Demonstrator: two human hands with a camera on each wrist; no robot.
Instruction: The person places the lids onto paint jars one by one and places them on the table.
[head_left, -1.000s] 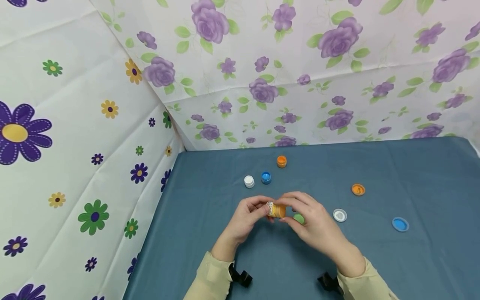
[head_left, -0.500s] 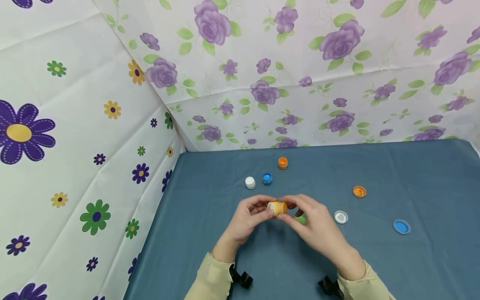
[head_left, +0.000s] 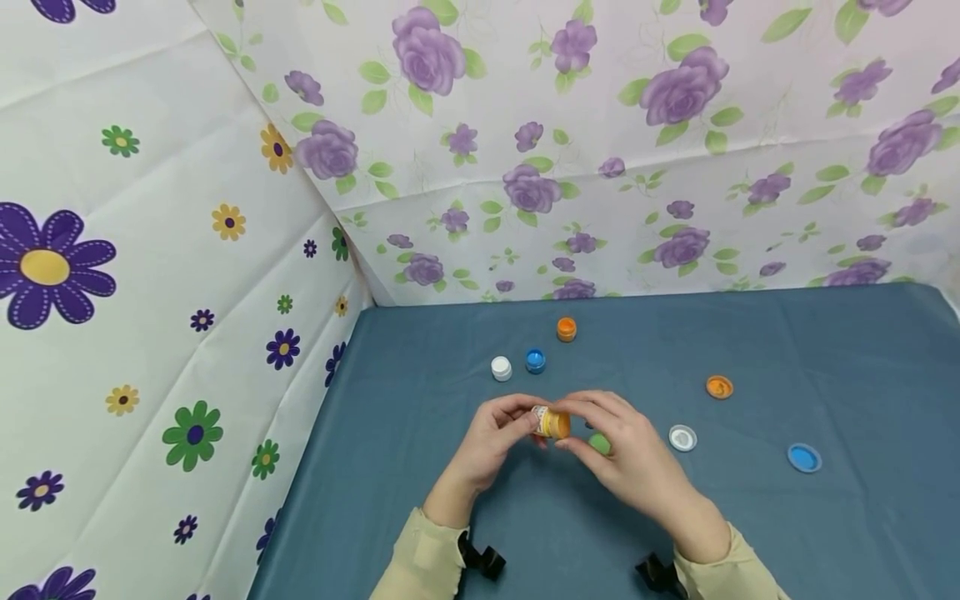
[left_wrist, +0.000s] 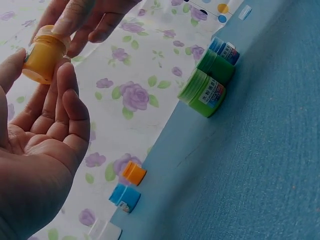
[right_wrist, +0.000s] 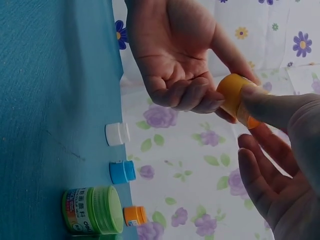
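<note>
one yellow jar [left_wrist: 42, 60], aloft over blue cloth [head_left: 390, 433]: left hand [head_left: 489, 446] clamps its body, right hand [head_left: 630, 446] thumb and fingers grip its apparent lid [head_left: 562, 424]. step, seemingly: unscrewing. next move calls for steady body, turning lid.

Bright, even light in the head view, dimmer wrist views, soft shadows on blue cloth [head_left: 375, 467]
</note>
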